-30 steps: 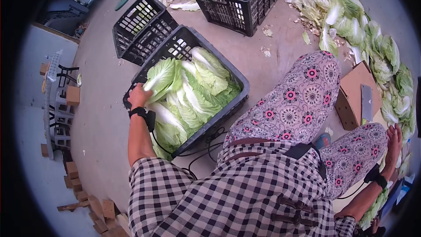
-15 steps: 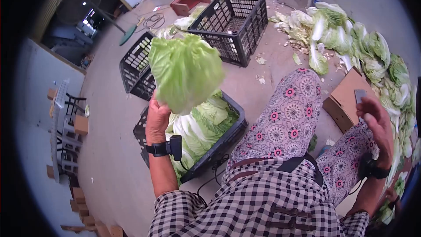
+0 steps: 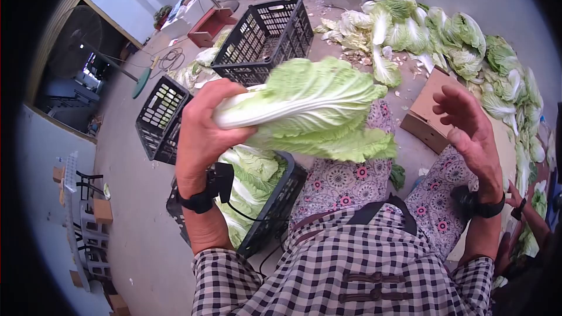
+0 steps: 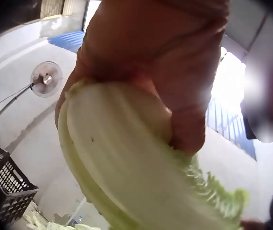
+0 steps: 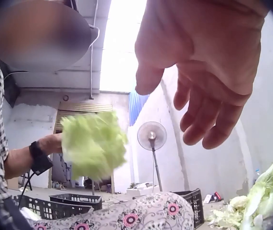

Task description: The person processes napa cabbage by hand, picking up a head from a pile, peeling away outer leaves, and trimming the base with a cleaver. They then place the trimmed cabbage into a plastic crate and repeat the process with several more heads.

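My left hand (image 3: pixel 205 129) grips a napa cabbage (image 3: pixel 316 105) by its white base and holds it sideways over the lap, leafy end to the right. In the left wrist view the thumb and fingers wrap the pale stem end (image 4: pixel 112 139). My right hand (image 3: pixel 471 131) is raised over the right knee, fingers loosely bent and apart, holding nothing; a gap lies between it and the leaf tips. Below the left forearm, a black crate (image 3: pixel 297 178) holds more napa cabbages (image 3: pixel 249 199).
A cardboard box (image 3: pixel 424 108) stands before the right knee. Piled cabbages and loose leaves (image 3: pixel 410 32) line the wall and right side. Two more black crates (image 3: pixel 287 35) (image 3: pixel 155 126) stand ahead. Another person's hand (image 3: pixel 516 199) shows at the right edge.
My left hand has lifted the cabbage out of the crate and swung it right, over the lap. My right hand has risen from beside the right knee. The head view has shifted.
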A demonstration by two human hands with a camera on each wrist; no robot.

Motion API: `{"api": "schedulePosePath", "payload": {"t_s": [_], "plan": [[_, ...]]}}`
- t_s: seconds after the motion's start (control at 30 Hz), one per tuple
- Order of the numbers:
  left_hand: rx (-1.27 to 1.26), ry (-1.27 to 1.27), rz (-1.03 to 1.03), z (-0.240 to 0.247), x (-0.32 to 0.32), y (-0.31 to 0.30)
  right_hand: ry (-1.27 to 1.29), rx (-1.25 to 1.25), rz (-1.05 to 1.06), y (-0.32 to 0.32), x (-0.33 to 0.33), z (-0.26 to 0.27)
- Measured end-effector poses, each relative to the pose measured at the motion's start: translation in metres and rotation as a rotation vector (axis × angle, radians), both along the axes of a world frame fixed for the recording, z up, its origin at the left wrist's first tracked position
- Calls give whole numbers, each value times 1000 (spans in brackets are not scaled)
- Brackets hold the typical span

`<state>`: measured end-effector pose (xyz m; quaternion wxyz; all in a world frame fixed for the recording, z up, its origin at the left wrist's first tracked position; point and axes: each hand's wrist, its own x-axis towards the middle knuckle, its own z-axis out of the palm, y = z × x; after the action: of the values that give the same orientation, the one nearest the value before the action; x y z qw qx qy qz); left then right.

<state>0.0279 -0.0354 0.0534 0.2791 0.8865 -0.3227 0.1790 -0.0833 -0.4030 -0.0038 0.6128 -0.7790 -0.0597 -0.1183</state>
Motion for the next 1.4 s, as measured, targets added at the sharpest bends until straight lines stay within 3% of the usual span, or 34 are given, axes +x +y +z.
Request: {"api": "schedulePosePath", "payload": {"t_s": [0.07,0.17,0.3,0.4,0.43,0.47,0.53,0.57,0.7,0.8,0.93,1.0,1.1,1.13,1.23,1.3,1.4], "plan": [[90,-147,-56,5,2,-31,-41,-77,0,10,-3,10],[124,-279,-148,17,-4,-75,-286,-497,75,27,2,11],[-9,-373,-349,37,-20,-117,-453,-652,-75,50,16,1],[-135,-537,-598,38,-17,-149,-531,-475,-269,48,18,1],[-198,-530,-664,37,-16,-157,-413,-337,-210,44,19,-8],[-289,-434,-700,34,-14,-163,-300,-196,-159,37,21,-22],[-760,1,-760,16,-14,-183,-161,121,-64,31,13,-22],[-862,218,-784,13,-15,-187,-132,129,-99,29,9,-19],[-398,460,-573,-38,-18,-188,-82,196,-131,16,5,-23],[-440,661,-507,-72,-26,-191,-113,242,-143,14,7,-28],[-815,977,-563,-70,-19,-204,-191,144,-144,13,0,-33],[-837,1156,-583,-73,-15,-214,-205,111,-139,13,-3,-30],[-776,1331,-598,-70,-21,-224,-43,280,-189,1,-5,-34],[-732,1329,-620,-72,-21,-227,-64,566,-111,-7,-6,-39],[-683,1355,-695,-78,-21,-235,13,955,-98,-31,-14,-43],[-737,1343,-735,-78,-28,-246,9,1057,-163,-45,-24,-39],[-609,1222,-757,-87,-24,-250,-110,1157,-195,-77,-36,-39]]}}
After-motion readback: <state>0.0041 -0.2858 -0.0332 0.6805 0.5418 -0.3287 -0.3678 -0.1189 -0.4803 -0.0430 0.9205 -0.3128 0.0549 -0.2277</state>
